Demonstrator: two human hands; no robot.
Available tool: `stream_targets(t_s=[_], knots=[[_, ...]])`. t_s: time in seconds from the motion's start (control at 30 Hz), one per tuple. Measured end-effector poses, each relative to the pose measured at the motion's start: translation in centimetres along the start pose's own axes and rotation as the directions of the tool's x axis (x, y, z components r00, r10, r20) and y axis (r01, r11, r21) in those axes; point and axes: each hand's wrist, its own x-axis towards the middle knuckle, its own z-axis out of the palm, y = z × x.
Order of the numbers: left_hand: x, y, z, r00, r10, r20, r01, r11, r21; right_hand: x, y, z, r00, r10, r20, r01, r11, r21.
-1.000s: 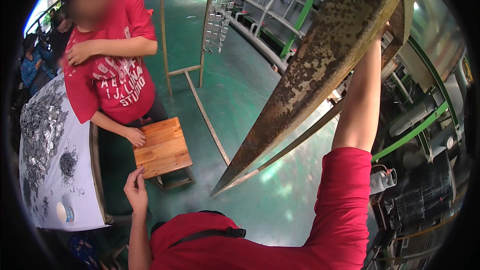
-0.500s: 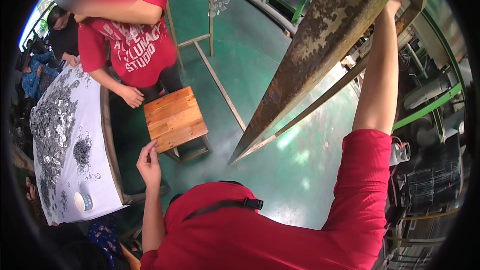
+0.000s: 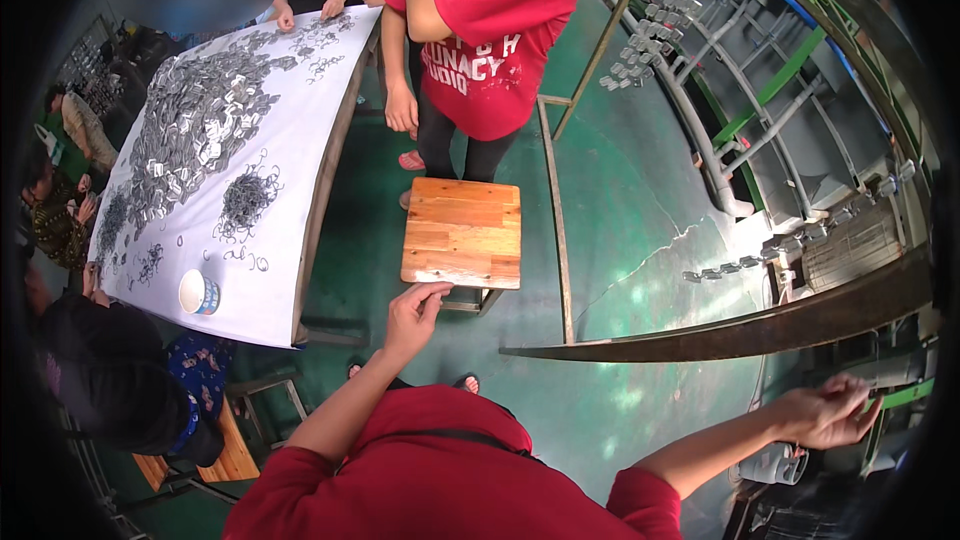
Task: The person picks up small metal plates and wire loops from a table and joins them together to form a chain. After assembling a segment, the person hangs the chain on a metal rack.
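A square wooden stool (image 3: 462,232) stands on the green floor in front of me. My left hand (image 3: 414,312) reaches down to its near edge, fingers bent and touching the wood. My right hand (image 3: 826,412) is out to the right below a long rusty metal beam (image 3: 740,325), fingers spread, holding nothing. A person in a red shirt (image 3: 495,35) stands just behind the stool.
A long white table (image 3: 280,240) at the left carries heaps of small metal clips and a paper cup (image 3: 199,292). Several people sit or stand around it. Metal racks and green frames (image 3: 760,100) fill the right side. A second stool (image 3: 235,445) is at lower left.
My view has tilted down toward the floor. My right hand has come off the rusty beam and dropped below it. My left hand has moved to the stool's edge.
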Motion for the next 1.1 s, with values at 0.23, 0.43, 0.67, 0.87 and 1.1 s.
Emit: stream_targets(t_s=[0.23,0.43,0.67,0.87,1.1], knots=[[0.8,-3.9,-11.5,0.987,-0.102,-0.128,0.097,0.994,-0.045,-13.1,-11.1,7.0,0.953,-0.016,0.302,0.02,1.0,-0.011],[1.8,-7.3,-25.0,0.98,-0.17,-0.1,0.168,0.986,-0.021,-30.7,-20.1,16.5,0.493,0.426,0.758,-0.525,0.841,-0.131],[1.6,-10.5,-34.6,0.929,-0.281,-0.243,0.275,0.96,-0.059,-46.3,-32.6,24.3,-0.145,0.01,0.989,-0.46,0.885,-0.076],[1.7,-13.4,-35.8,0.878,-0.384,-0.286,0.383,0.922,-0.061,-53.5,-33.7,24.7,-0.523,-0.182,0.832,-0.382,0.924,-0.038],[0.3,-19.0,-34.6,0.678,-0.733,-0.055,0.722,0.678,-0.139,-56.3,-30.5,24.8,-0.642,-0.316,0.699,-0.434,0.901,0.008]])
